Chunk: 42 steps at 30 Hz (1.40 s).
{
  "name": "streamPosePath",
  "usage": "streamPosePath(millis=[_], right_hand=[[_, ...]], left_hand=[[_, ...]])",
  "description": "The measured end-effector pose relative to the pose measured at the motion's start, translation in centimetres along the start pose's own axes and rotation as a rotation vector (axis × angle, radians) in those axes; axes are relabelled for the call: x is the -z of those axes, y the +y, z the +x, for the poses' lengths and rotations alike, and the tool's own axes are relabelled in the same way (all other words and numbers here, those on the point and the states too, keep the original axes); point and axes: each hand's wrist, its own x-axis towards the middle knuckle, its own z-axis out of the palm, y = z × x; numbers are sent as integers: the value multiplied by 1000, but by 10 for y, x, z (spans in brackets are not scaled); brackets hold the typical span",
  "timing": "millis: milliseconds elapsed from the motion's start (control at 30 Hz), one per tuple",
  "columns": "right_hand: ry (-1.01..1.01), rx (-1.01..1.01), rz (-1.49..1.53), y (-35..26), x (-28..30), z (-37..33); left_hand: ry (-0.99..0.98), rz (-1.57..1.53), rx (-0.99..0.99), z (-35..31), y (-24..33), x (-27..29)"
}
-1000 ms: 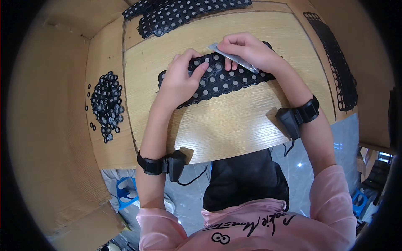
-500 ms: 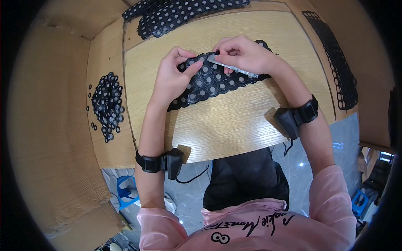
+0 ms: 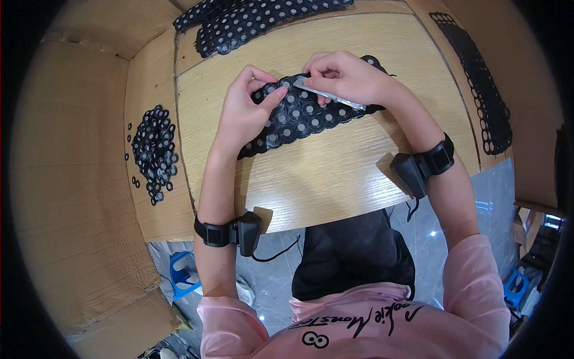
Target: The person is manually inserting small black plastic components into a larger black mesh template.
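Observation:
A black sheet of joined rings with grey round centres lies slanted across the wooden table. My left hand pinches its far left edge, thumb on top and fingers underneath. Over the sheet's far right part, my right hand is closed on a thin silver flat tool. One end of this tool meets the sheet near my left thumb, and the other sticks out below my right palm. Some right fingertips touch the sheet's edge; my hand hides part of it.
Loose black rings are heaped on cardboard at the left. More dotted black sheets lie at the far edge. An empty black ring strip rests on the right. Cardboard walls flank the table.
Both hands keep their holds. The silver tool and right fingers have shifted very slightly; the sheet stays nearly in place.

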Motion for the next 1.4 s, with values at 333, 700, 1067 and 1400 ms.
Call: streamPosePath(millis=[333,700,1067,1400], right_hand=[[204,121,-209,5,-21,3],[309,260,-334,-4,-18,2],[84,-136,205,-5,0,2],[61,-58,85,-3,3,-3]], left_hand=[[1,-16,34,-3,7,2],[-47,23,22,-6,12,9],[-45,376,-76,-4,9,-3],[-4,-21,8,-2,6,1]])
